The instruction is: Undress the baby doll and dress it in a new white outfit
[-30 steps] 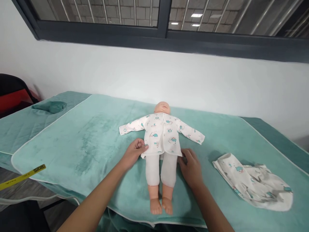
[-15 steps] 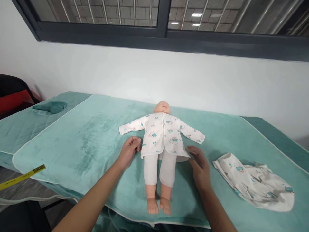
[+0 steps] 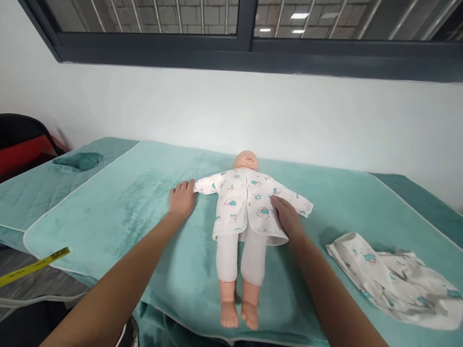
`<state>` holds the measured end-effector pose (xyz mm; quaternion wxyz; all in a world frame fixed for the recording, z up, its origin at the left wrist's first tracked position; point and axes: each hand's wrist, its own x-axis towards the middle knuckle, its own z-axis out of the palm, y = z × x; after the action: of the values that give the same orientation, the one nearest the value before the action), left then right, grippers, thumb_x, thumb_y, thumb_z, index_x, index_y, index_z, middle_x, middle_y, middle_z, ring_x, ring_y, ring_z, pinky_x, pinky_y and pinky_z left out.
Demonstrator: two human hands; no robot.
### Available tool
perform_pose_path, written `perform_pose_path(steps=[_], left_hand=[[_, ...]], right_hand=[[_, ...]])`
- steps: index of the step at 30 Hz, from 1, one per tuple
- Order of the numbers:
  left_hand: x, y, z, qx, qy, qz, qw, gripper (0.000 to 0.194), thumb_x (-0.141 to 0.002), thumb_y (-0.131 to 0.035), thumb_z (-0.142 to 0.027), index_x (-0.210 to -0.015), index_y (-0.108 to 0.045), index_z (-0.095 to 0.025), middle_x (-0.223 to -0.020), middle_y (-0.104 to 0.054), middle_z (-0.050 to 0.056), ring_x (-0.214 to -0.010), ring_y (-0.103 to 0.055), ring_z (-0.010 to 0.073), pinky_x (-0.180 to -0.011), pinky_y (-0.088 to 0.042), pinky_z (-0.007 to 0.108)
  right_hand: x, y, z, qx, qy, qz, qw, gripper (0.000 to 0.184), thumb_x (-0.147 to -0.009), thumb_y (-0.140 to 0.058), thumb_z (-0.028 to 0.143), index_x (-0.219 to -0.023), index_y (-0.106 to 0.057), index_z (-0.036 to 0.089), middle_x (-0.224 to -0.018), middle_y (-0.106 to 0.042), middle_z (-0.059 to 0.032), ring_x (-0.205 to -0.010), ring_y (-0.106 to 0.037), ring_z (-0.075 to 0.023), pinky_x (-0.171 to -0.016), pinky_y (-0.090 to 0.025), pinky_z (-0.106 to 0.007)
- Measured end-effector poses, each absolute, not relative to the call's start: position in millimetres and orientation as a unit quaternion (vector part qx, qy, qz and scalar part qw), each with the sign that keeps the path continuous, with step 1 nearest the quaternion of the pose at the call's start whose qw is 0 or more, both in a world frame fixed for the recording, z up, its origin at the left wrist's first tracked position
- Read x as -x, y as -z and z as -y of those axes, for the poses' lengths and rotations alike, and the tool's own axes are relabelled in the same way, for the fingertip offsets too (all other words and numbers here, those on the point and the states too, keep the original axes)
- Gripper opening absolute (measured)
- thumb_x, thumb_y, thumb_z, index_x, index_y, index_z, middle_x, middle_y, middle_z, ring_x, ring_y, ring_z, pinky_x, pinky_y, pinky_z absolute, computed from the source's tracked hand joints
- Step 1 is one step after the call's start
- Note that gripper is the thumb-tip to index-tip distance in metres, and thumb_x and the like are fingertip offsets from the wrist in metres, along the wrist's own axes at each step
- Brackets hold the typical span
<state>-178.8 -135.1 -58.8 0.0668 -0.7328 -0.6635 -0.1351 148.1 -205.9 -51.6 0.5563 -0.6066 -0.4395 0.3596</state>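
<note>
Baby doll [image 3: 227, 258] lay face-up on the massage bed [image 3: 152, 212] between left hand [image 3: 183, 198] and right hand [image 3: 287, 218], long axis running away, feet [image 3: 249, 315] nearest. Left hand met one sleeve [image 3: 207, 184]; right hand, closer in, touched the printed jacket [image 3: 232, 202]. Neither hand's grip could be determined.

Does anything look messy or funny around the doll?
The printed cloth lies crumpled beside the doll, while the similarly printed jacket is spread fairly flat. The jacket's hem also flares out on the right hand's side, so it looks lopsided. I see no spill or tear.
</note>
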Motion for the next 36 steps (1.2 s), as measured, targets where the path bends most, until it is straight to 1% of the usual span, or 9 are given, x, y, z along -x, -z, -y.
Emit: perform_pose_path(steps=[3, 6, 9, 12, 16, 18, 25, 31, 36], left_hand=[[179.3, 57.8, 123.4, 0.730, 0.131, 0.666, 0.079, 0.043, -0.091, -0.039, -0.020, -0.134, -0.045, -0.018, -0.120, -0.058, 0.016, -0.110, -0.051, 0.0329, -0.088, -0.040, 0.045], [179.4, 58.6, 111.5, 0.717, 0.136, 0.678, 0.082, 0.040, -0.091, -0.036, -0.015, -0.129, -0.048, -0.018, -0.120, -0.056, 0.016, -0.109, -0.051, 0.0323, -0.087, -0.040, 0.044], [179.1, 60.5, 98.5, 0.699, 0.145, 0.695, 0.085, 0.039, -0.092, -0.032, -0.013, -0.127, -0.048, -0.018, -0.121, -0.055, 0.016, -0.109, -0.050, 0.0314, -0.088, -0.040, 0.043], [178.5, 62.3, 85.5, 0.678, 0.157, 0.712, 0.088, 0.039, -0.092, -0.031, -0.012, -0.127, -0.047, -0.018, -0.123, -0.053, 0.016, -0.110, -0.050, 0.0311, -0.088, -0.039, 0.042], [178.0, 63.9, 70.9, 0.650, 0.175, 0.735, 0.084, 0.038, -0.093, -0.029, -0.012, -0.126, -0.046, -0.019, -0.124, -0.051, 0.015, -0.111, -0.050, 0.0303, -0.089, -0.039, 0.042], [177.9, 64.6, 66.2, 0.636, 0.182, 0.746, 0.078, 0.040, -0.092, -0.029, -0.011, -0.128, -0.045, -0.019, -0.124, -0.052, 0.015, -0.111, -0.050, 0.0298, -0.090, -0.039, 0.042], [182.4, 64.5, 69.5, 0.599, 0.187, 0.777, 0.053, 0.041, -0.087, -0.031, -0.005, -0.120, -0.054, -0.015, -0.112, -0.059, 0.016, -0.110, -0.051, 0.0312, -0.089, -0.039, 0.044], [203.4, 60.6, 87.3, 0.608, 0.181, 0.772, 0.040, 0.038, -0.086, -0.036, -0.012, -0.107, -0.067, -0.019, -0.110, -0.060, 0.018, -0.109, -0.050, 0.0337, -0.084, -0.040, 0.046], [210.7, 60.0, 102.0, 0.618, 0.178, 0.765, 0.047, 0.040, -0.085, -0.036, -0.012, -0.106, -0.069, -0.022, -0.113, -0.059, 0.017, -0.110, -0.049, 0.0334, -0.085, -0.040, 0.047]], right_hand=[[-137.6, 43.7, 188.6, 0.613, -0.396, 0.398, 0.555, 0.028, -0.068, -0.072, 0.048, -0.071, -0.062, 0.022, -0.073, -0.067, -0.0034, -0.087, -0.062, -0.0265, -0.077, -0.049, -0.036], [-130.1, 45.4, 175.1, 0.588, -0.418, 0.389, 0.573, 0.035, -0.067, -0.071, 0.051, -0.078, -0.057, 0.022, -0.075, -0.066, -0.0027, -0.085, -0.062, -0.0254, -0.073, -0.051, -0.035], [-125.8, 51.3, 163.7, 0.544, -0.454, 0.375, 0.598, 0.040, -0.066, -0.073, 0.049, -0.089, -0.056, 0.021, -0.089, -0.068, -0.0041, -0.091, -0.064, -0.0251, -0.076, -0.054, -0.036], [-123.1, 56.1, 153.4, 0.478, -0.493, 0.354, 0.636, 0.044, -0.064, -0.077, 0.041, -0.097, -0.055, 0.022, -0.108, -0.067, -0.0068, -0.104, -0.063, -0.0262, -0.085, -0.054, -0.038], [-120.4, 60.3, 144.6, 0.433, -0.509, 0.342, 0.660, 0.050, -0.064, -0.079, 0.034, -0.105, -0.053, 0.024, -0.134, -0.058, -0.0075, -0.126, -0.053, -0.0267, -0.103, -0.048, -0.042], [-120.1, 62.4, 143.5, 0.434, -0.510, 0.339, 0.662, 0.051, -0.064, -0.079, 0.033, -0.107, -0.053, 0.025, -0.140, -0.054, -0.0069, -0.131, -0.048, -0.0266, -0.108, -0.044, -0.043], [-125.5, 67.8, 147.4, 0.459, -0.499, 0.345, 0.649, 0.050, -0.063, -0.079, 0.031, -0.108, -0.057, 0.025, -0.138, -0.056, -0.0056, -0.133, -0.048, -0.0265, -0.111, -0.040, -0.045], [-130.3, 67.5, 157.0, 0.482, -0.488, 0.348, 0.639, 0.049, -0.067, -0.075, 0.035, -0.112, -0.061, 0.023, -0.138, -0.057, -0.0079, -0.126, -0.054, -0.0271, -0.104, -0.048, -0.043], [-127.3, 61.6, 167.5, 0.495, -0.471, 0.353, 0.639, 0.049, -0.064, -0.077, 0.034, -0.110, -0.063, 0.024, -0.138, -0.056, -0.0077, -0.129, -0.051, -0.0259, -0.106, -0.045, -0.043]])
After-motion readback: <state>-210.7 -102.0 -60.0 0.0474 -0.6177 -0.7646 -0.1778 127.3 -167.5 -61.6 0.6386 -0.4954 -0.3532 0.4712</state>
